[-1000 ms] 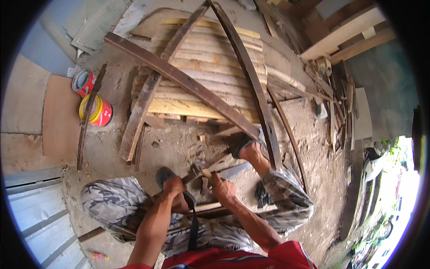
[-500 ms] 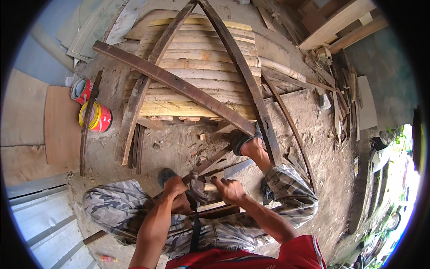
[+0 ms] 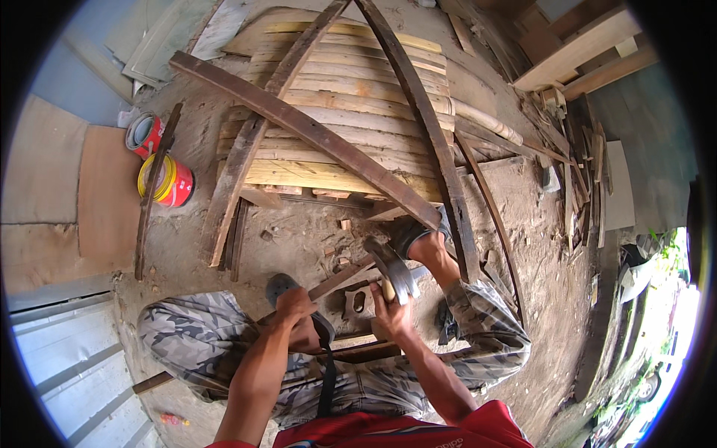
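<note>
My right hand (image 3: 391, 316) is closed round the short wooden handle of a hammer. The hammer's metal head (image 3: 393, 270) is lifted above the ground and slightly blurred. My left hand (image 3: 296, 305) is closed on a narrow brown wooden strip (image 3: 342, 275), which slants up to the right from it, between my feet. What lies under the left fingers is hidden. On the ground between my hands is what looks like a hand saw, its handle (image 3: 358, 301) with a hole in it and its blade partly covered by the hammer and right hand.
A long dark beam (image 3: 314, 145) slants across other beams over a stack of pale planks (image 3: 343, 99), its near end by my right foot. Red-and-yellow buckets (image 3: 174, 184) stand at the left behind a dark strip. Scrap wood (image 3: 590, 168) is piled at the right.
The hammer has swung up and to the right, away from the left hand, its head now above my right hand. My left hand stays near the strip's end. The view has shifted slightly.
</note>
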{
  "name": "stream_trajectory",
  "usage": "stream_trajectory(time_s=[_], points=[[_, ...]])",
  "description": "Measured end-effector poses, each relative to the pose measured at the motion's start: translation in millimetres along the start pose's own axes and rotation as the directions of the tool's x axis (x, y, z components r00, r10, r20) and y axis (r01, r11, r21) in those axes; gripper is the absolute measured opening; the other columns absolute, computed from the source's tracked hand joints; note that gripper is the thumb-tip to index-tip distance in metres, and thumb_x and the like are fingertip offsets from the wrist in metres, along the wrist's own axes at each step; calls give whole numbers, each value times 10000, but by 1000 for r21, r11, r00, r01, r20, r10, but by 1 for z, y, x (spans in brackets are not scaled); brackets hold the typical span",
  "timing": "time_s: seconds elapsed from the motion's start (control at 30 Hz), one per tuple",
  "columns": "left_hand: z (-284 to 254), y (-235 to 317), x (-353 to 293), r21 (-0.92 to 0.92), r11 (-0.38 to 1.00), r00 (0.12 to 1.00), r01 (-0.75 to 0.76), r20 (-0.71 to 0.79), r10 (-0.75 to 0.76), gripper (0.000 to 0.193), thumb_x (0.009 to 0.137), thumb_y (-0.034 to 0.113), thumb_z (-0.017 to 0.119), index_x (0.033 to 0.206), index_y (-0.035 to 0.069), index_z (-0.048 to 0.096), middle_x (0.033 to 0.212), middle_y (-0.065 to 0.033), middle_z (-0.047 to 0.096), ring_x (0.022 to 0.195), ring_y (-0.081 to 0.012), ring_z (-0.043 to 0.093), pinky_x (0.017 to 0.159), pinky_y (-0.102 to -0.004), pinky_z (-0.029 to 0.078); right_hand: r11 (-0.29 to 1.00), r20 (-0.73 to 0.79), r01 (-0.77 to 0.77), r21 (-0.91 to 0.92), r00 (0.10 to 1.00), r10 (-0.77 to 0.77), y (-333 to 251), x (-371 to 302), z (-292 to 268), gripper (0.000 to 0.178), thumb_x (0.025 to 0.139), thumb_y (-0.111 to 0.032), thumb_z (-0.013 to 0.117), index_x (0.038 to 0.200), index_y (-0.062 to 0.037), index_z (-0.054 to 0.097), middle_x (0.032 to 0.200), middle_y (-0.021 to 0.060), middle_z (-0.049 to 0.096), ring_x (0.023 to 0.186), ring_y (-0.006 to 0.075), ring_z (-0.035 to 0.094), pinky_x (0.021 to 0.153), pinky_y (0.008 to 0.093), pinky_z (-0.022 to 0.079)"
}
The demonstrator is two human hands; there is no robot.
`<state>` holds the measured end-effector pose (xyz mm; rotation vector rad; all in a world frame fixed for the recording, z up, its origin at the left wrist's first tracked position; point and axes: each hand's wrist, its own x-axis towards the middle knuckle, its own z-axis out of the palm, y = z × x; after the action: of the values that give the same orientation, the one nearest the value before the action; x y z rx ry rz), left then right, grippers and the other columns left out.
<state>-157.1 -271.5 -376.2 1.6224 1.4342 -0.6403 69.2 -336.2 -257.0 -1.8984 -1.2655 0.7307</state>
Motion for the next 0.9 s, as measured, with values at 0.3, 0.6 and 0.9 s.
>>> stream_trajectory(time_s=[0.3,0.6,0.9], points=[[9,-6,-6,-24,1000,998,-19,-58,18,294,751,194,638,966,16,729,984,-233,701,970,-388,678,841,-460,545,919,132,-232,-319,949,286,-8,7,-9,398,916,-385,632,958,11,616,753,284,640,736,475,643,615,499,503],[35,-10,-5,-12,998,996,-65,-60,64,322,717,217,696,972,23,733,984,-222,706,952,-372,689,825,-455,547,835,169,-256,-487,910,378,64,-15,22,393,902,-367,604,888,22,654,814,308,651,786,446,670,644,508,532],[5,5,-13,-42,999,998,-24,-65,21,329,728,225,703,983,18,728,946,-210,711,911,-363,695,820,-454,548,996,-161,-75,46,984,82,56,-13,32,291,893,-267,653,930,21,658,759,240,673,787,353,713,644,445,515]])
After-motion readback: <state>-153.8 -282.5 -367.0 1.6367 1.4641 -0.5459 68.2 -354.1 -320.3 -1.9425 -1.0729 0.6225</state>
